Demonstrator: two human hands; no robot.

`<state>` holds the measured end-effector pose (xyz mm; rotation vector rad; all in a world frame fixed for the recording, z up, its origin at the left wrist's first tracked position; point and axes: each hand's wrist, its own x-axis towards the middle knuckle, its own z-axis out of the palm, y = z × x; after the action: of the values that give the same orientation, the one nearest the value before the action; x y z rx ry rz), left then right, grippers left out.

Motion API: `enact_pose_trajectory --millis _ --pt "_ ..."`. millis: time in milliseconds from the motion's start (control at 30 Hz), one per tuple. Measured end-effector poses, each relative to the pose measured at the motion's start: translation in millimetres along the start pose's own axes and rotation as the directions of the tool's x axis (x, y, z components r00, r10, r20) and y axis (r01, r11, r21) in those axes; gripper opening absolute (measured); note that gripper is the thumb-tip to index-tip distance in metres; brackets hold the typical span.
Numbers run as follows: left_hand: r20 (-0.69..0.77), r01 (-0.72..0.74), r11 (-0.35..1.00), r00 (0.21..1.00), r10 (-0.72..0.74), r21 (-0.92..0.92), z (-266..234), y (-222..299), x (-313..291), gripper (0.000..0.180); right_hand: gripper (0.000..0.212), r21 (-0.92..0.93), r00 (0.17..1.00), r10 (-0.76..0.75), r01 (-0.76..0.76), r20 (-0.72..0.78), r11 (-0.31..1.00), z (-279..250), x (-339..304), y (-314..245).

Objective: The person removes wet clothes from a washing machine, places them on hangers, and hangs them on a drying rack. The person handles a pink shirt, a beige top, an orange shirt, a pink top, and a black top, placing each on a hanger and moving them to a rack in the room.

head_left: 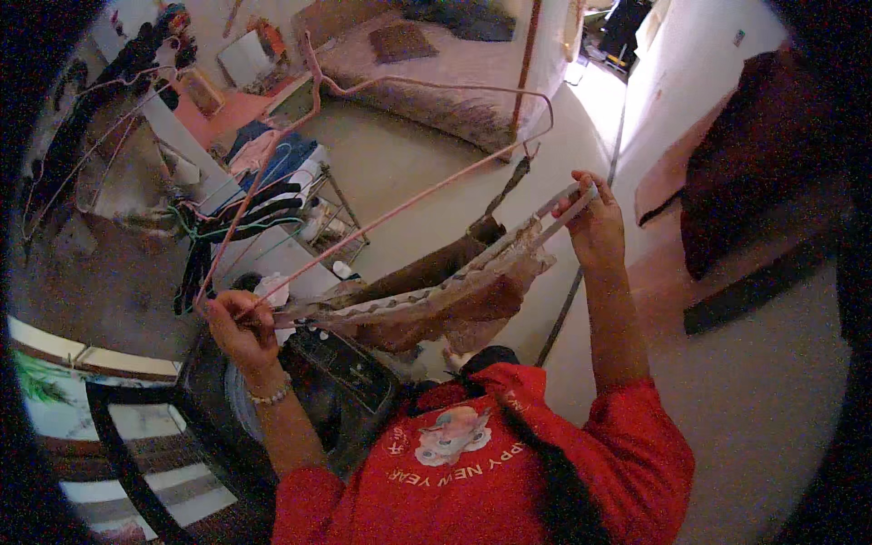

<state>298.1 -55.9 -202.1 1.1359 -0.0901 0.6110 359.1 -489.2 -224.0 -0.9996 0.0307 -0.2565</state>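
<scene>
1. The garment [477,313], a lacy piece in pinkish brown, is in the air in front of the person, stretched between both hands, below the lower bar of the hanger [317,80].
2. The left hand [241,329] grasps one corner of the pink hanger, and the garment's near end meets it there. Whether that end is fixed to the hanger or only pinched cannot be told.
3. The right hand [597,227] pinches a pale band at the garment's other end between thumb and fingers, apart from the hanger.
4. A darker brown roll of cloth [422,272] lies alongside; a twisted strip rises from it towards the hanger's far corner. Whether it belongs to the garment is unclear.
5. The step in hand looks like fitting the garment onto the hanger, with the right side not yet done.
6. The next move seems to call for a steady left hand while the right brings the band up to the far corner, without twisting the lace or pulling the left end loose.
7. Further out, spare hangers [263,211] hang at the left, and a bed [413,77] stands beyond.
</scene>
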Motion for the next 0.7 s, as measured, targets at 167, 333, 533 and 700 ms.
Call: enact_pose_trajectory --millis 167,333,533,700 --pt "0.169 0.053 0.999 0.984 -0.051 -0.012 3.0 3.2 -8.7 0.048 0.029 -0.035 0.975 -0.222 0.222 0.005 0.974 7.6 -10.0 -6.1" --pt "0.272 0.037 0.999 0.961 -0.036 0.002 1.0 2.2 -7.3 0.048 0.03 -0.164 0.98 -0.175 0.189 0.099 0.968 9.4 -23.7 -13.8" --pt "0.175 0.107 0.993 0.98 -0.095 -0.059 0.4 4.8 -8.0 0.049 0.042 -0.562 0.975 -0.12 0.206 0.186 0.801 24.9 -50.9 -32.7" --pt "0.225 0.155 0.988 0.963 -0.147 -0.018 -0.2 2.0 1.8 0.048 0.034 -0.288 0.938 -0.13 0.228 0.323 0.93 -18.5 -51.0 -30.5"
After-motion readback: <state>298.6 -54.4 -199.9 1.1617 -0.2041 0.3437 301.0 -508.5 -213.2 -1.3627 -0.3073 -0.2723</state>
